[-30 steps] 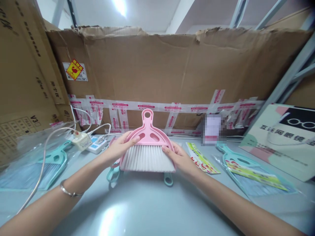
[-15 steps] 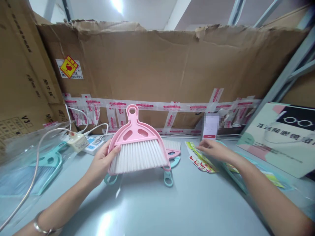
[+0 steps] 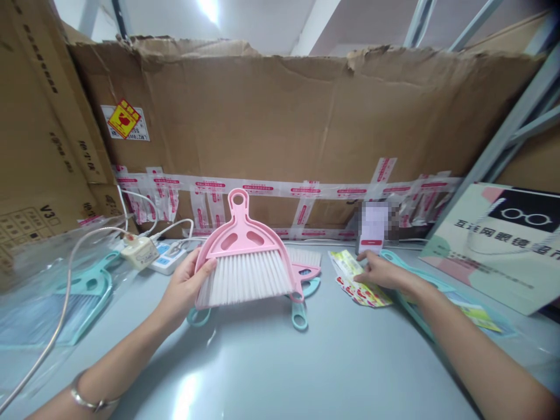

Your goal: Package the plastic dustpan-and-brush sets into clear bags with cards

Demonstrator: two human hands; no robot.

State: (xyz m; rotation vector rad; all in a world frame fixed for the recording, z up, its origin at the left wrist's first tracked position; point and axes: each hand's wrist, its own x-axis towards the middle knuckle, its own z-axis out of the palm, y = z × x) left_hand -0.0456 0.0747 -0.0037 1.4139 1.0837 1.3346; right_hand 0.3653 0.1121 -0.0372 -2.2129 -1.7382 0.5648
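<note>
My left hand [image 3: 186,287] grips the left edge of a pink dustpan with a white-bristled brush [image 3: 245,262] set in it, held upright over the grey table [image 3: 280,361]. My right hand [image 3: 381,272] rests on a small stack of colourful printed cards [image 3: 356,279] to the right, fingertips down on the top card; whether it is pinching one I cannot see. Behind the held dustpan lie further pink and teal brush-and-dustpan pieces [image 3: 306,280], their loop handles [image 3: 299,318] pointing towards me.
A teal dustpan set in a clear bag [image 3: 70,297] lies at the left beside a power strip [image 3: 168,259] and white cables. Another bagged teal set [image 3: 437,291] lies under my right arm. Taped cardboard [image 3: 284,128] walls the back; a printed board [image 3: 499,245] leans at right.
My right hand let go of the pink dustpan and moved right onto the printed cards. The left hand alone now holds the dustpan, shifted slightly left.
</note>
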